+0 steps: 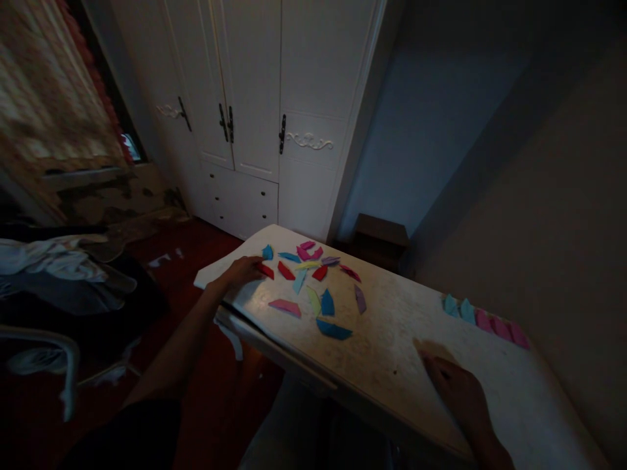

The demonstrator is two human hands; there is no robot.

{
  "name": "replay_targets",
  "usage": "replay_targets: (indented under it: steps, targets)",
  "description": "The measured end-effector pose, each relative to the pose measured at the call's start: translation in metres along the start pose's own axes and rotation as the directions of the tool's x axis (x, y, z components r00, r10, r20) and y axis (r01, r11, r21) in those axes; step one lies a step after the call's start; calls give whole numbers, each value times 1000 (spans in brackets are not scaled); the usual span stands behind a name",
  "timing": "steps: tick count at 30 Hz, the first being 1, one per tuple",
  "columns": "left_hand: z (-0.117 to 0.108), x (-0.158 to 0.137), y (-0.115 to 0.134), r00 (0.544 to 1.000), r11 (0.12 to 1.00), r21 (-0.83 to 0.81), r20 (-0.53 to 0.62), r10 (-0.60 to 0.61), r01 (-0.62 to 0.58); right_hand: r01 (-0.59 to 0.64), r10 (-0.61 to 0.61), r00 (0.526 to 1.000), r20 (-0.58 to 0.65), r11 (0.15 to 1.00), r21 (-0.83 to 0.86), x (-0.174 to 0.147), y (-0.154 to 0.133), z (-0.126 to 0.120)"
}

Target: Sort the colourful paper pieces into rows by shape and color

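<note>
My left hand (245, 269) reaches to the far left of the table, its fingers closed on a red folded paper piece (266, 271). Just behind it lies a blue folded piece (267, 252), and to its right another red piece (286, 271). Several more folded papers in pink, yellow, purple and blue are scattered nearby, among them a large blue one (334, 328) and a pink one (285, 307). My right hand (453, 385) is low over the table's right half, fingers partly stretched, with no paper visible in it; the dim light blurs its fingertips.
Light blue folded pieces (459, 309) and magenta ones (502, 328) stand in a row along the right back edge of the pale table (392, 313). Behind are a white wardrobe (313, 183) and a brown box-like stand (381, 232). Clothes (53, 258) are heaped at left.
</note>
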State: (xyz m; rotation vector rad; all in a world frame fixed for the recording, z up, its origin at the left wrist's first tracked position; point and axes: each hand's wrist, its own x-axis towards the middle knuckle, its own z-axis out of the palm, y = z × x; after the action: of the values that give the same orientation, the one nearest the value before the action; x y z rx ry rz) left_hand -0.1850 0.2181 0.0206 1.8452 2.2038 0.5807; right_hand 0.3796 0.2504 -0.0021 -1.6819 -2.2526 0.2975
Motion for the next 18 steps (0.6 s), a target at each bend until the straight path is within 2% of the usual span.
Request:
replay_targets:
  steps: [5, 11, 15, 18]
  targets:
    - [1, -10, -5, 999, 999, -36, -31, 34, -35, -74, 75, 997, 22, 997, -36, 1, 5, 3]
    - [1, -6, -1, 999, 989, -141, -24, 33, -36, -52, 53, 998, 28, 998, -38, 2, 7, 5]
    - [6, 4, 15, 990, 981, -161, -113, 90, -107, -63, 64, 998, 13, 997, -49, 1, 6, 5]
    - [17, 17, 37, 973, 965, -155, -128, 193, -212, -47, 47, 999, 2, 998, -48, 1, 6, 4]
